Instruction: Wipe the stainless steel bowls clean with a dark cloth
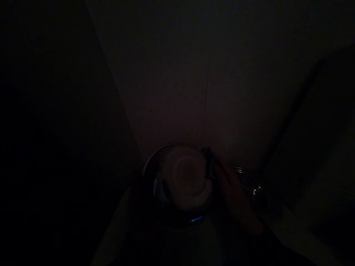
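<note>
The picture is very dark. A round, shiny metal bowl (191, 177) shows in the lower middle, with rings on its pale base and a glint along its near rim. At its right side is my right hand (231, 194), fingers closed on a dark bunched cloth (209, 162) that is against or close to the bowl's edge. My left hand (136, 195) is a faint dark shape at the bowl's left side, and its fingers are lost in shadow.
Right of my right hand sits another shiny, rounded object (249, 181), perhaps a glass or metal lid, partly hidden. Behind the bowl is a plain wall or panel (172, 85) with a thin vertical seam. Dark edges slope down on both sides.
</note>
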A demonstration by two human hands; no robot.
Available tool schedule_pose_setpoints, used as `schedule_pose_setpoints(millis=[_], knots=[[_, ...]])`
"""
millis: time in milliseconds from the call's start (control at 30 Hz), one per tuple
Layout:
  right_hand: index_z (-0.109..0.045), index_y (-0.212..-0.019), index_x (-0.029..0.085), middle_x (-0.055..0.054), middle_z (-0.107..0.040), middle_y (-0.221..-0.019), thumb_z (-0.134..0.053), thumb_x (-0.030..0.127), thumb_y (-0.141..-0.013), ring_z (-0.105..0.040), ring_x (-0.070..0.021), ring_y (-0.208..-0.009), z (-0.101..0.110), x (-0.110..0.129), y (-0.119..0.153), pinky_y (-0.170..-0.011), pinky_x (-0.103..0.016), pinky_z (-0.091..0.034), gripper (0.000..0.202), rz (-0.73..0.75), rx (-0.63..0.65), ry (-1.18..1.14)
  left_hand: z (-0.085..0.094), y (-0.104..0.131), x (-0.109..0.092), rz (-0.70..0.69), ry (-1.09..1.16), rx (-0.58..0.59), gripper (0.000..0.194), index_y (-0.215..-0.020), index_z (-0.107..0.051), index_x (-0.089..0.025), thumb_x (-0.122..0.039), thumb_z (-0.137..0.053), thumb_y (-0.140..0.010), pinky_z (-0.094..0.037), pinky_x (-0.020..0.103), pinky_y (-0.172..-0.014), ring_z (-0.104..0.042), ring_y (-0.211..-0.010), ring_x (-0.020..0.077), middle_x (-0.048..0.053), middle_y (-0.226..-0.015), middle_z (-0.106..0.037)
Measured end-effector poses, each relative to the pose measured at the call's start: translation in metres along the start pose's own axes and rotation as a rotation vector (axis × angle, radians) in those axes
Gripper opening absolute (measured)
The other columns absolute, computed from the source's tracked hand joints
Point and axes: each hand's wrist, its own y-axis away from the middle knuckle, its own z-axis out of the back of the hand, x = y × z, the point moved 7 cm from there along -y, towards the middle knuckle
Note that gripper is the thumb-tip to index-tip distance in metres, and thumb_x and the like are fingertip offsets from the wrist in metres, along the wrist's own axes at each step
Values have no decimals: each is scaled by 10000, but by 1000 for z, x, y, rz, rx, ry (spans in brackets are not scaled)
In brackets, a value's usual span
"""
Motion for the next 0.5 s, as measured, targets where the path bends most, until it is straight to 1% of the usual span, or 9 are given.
schedule_pose_setpoints(millis=[100,167,233,333,400,500], knots=[[-491,-1410,276,-52,-530,-1431,-407,478,-990,-466,-240,-1341,-3,-2,11,-1106,-464,-414,474,13,-9,-20,-3,3,-3,6,79,-3,571,-1264,-572,-131,-562,-347,-965,-441,475,-1024,-547,-1212,259,138,-1290,-603],[-428,-1450,275,-56,-475,-1479,-376,444,-1005,-415,-232,-1377,-6,-4,20,-1129,-468,-382,479,30,-2,0,-4,5,-3,12,131,-14,644,-1261,-579,-107,-566,-221,-986,-407,451,-1066,-499,-1273,261,142,-1286,-618],[-358,-1485,283,-58,-423,-1517,-356,399,-1015,-388,-230,-1394,-8,-5,29,-1135,-470,-372,484,68,14,50,-4,6,-1,23,182,-30,664,-1261,-578,-91,-554,-185,-992,-398,442,-1080,-482,-1295,264,145,-1276,-629],[-244,-1526,311,-42,-358,-1557,-342,303,-1018,-352,-229,-1415,-10,1,41,-1143,-467,-361,517,199,35,182,-4,7,2,47,253,-56,614,-1282,-557,-100,-558,-281,-980,-420,477,-1060,-526,-1259,262,152,-1289,-615],[-189,-1542,312,-40,-302,-1583,-341,236,-1007,-313,-240,-1433,-10,9,47,-1138,-474,-367,561,336,49,282,-5,9,6,74,296,-69,572,-1290,-546,-119,-554,-381,-958,-443,504,-1028,-568,-1208,257,154,-1299,-599],[-156,-1551,284,-66,-225,-1608,-382,164,-966,-277,-283,-1447,-12,21,55,-1112,-520,-388,638,554,93,397,-9,13,11,127,353,-76,521,-1276,-553,-137,-522,-476,-933,-470,504,-985,-596,-1150,251,141,-1287,-592]])
